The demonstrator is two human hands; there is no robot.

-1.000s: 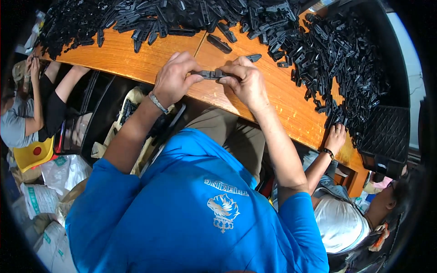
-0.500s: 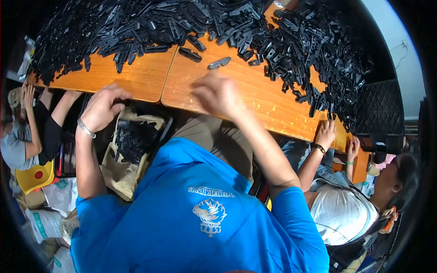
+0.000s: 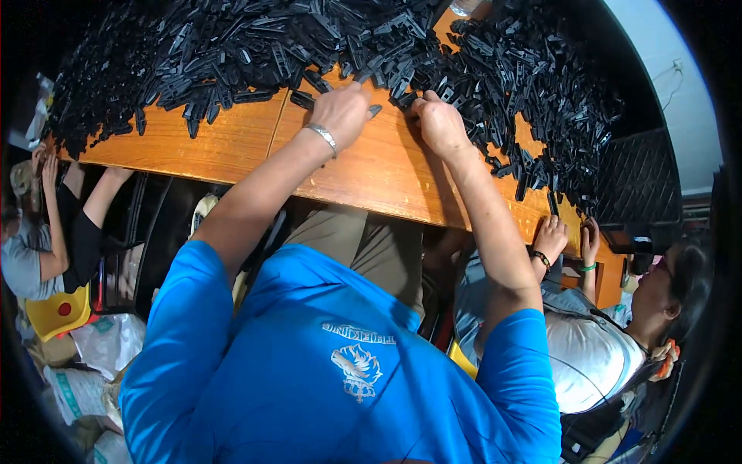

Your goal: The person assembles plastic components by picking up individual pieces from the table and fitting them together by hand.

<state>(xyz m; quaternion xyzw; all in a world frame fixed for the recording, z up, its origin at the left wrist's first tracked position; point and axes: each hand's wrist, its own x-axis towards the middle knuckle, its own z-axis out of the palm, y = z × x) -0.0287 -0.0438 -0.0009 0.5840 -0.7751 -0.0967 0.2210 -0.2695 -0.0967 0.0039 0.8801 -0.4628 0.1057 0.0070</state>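
My left hand [image 3: 342,116], with a metal bracelet at the wrist, reaches over the wooden table to the near edge of a heap of black plastic parts [image 3: 232,62]. Its fingers close on a long black plastic part [image 3: 363,76]; another part [image 3: 375,110] shows beside the knuckles, mostly covered by the hand. To its right, my right hand [image 3: 442,125] is closed too, thumb and fingers pinched at a small black plastic part [image 3: 405,100] at the heap's edge. The fingers partly hide that grip.
Small black pieces [image 3: 533,100] spread across the right of the wooden table [image 3: 363,182]. A black crate [image 3: 641,182] stands at the far right. One person sits at the right with hands [image 3: 550,238] at the table edge, another at the left. White sacks [image 3: 77,390] lie at lower left.
My left hand has moved from over the open bag beside my lap to the heap. My right hand has gone forward and right to the parts. The view has shifted slightly.
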